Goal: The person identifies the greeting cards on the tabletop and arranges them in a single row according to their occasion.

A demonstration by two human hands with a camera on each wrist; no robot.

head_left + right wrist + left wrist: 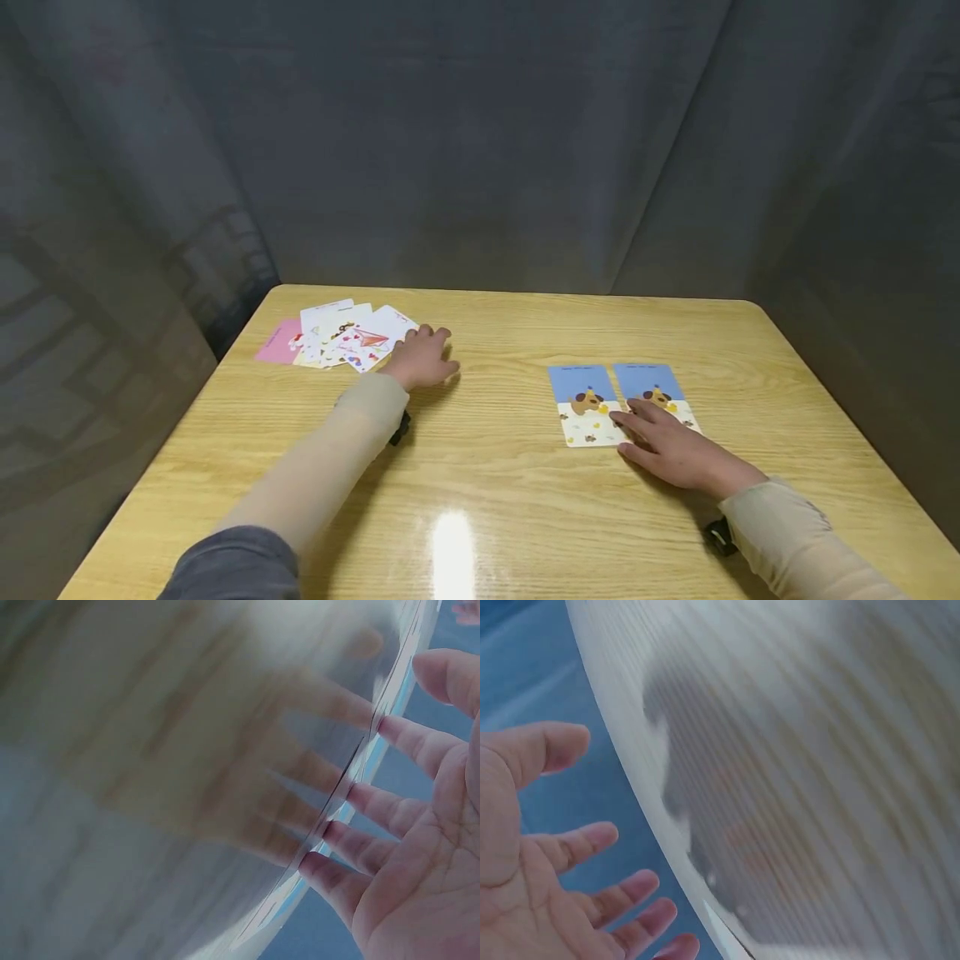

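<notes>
Cards lie in two groups on a light wooden table (510, 500), seen from the head camera with a grey curtain (480, 142) hanging behind it. Toward the far left corner sits a loose, overlapping spread of cards (341, 337), mostly white with small coloured pictures, with one pink card (276, 342) at its left edge. The left hand (422, 358) rests palm down just beside the right end of that spread, its fingertips at or very near the closest card; whether they truly touch it cannot be told. The left wrist view shows this hand's fingers (592, 840) spread and nearly straight, gripping nothing, with the table blurred beyond them. On the right half of the table two matching cards lie face up side by side, edges nearly meeting: the left dog card (585, 406) and the right dog card (651, 385), each blue on top and white below with a brown cartoon dog. The right hand (671, 450) lies flat across the near part of the right dog card, its straight fingers (633, 425) reaching to the seam between the two. In the right wrist view these fingertips (390, 731) press against a card's edge, extended, curled around nothing.
</notes>
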